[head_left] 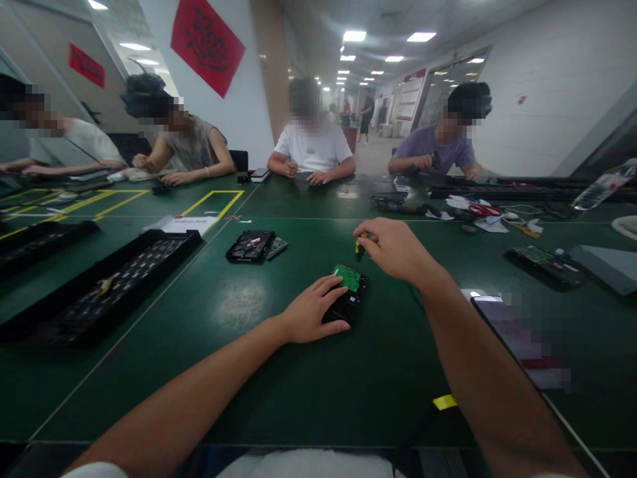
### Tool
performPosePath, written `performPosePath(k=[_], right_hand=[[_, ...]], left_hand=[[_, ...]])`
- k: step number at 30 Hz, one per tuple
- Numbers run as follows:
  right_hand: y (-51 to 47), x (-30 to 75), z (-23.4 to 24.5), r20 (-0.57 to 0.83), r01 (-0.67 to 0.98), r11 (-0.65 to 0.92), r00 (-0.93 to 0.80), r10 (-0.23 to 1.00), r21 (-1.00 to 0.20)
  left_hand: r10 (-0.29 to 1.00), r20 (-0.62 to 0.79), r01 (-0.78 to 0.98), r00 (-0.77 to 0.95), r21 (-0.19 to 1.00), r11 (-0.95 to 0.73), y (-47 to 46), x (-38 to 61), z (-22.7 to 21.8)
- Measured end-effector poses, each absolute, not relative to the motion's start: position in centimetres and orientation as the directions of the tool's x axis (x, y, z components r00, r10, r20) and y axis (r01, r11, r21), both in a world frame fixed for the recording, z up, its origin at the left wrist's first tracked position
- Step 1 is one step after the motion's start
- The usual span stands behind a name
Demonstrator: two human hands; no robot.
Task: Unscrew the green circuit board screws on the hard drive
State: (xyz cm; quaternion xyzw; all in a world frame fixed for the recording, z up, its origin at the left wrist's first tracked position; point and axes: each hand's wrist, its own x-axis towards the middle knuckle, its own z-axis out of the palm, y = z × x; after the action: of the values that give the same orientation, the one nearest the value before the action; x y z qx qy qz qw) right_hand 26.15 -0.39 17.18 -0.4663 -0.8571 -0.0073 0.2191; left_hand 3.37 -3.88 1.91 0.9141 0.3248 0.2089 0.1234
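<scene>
A black hard drive (354, 304) with a green circuit board (350, 277) on its upper face lies on the table in front of me. My left hand (318, 309) rests across its left side, fingers spread over the board and thumb along the near edge, holding it down. Above the board, my right hand (391, 249) pinches a screwdriver (359, 251) with a black and yellow handle. The screwdriver stands nearly upright, its thin shaft reaching down to the board. Whether the tip sits in a screw is too small to tell.
Left of centre lie a black case (250, 245) and a small circuit board (277, 247). A long black tray (119, 285) stands at left. To the right are a tablet-like screen (517, 338), another drive-like unit (546, 263) and a grey box (607, 265). Several people sit across the table.
</scene>
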Motion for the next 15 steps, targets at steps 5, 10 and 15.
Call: performPosePath(k=[5,10,15], right_hand=[[-0.14,26.30,17.02,0.382,0.831,0.532,-0.444,0.810,-0.163],[-0.31,26.40,17.04,0.374,0.876,0.428,-0.329,0.867,-0.222],[-0.26,26.34,17.12,0.380,0.842,0.508,-0.417,0.826,-0.180]], left_hand=[[0.646,0.297,0.543,0.703,0.362,-0.758,-3.87,3.43,1.83],[0.646,0.284,0.554,0.708,0.343,-0.758,-3.95,3.44,2.03],[0.650,0.282,0.560,0.706,0.341,-0.755,-3.93,3.35,2.03]])
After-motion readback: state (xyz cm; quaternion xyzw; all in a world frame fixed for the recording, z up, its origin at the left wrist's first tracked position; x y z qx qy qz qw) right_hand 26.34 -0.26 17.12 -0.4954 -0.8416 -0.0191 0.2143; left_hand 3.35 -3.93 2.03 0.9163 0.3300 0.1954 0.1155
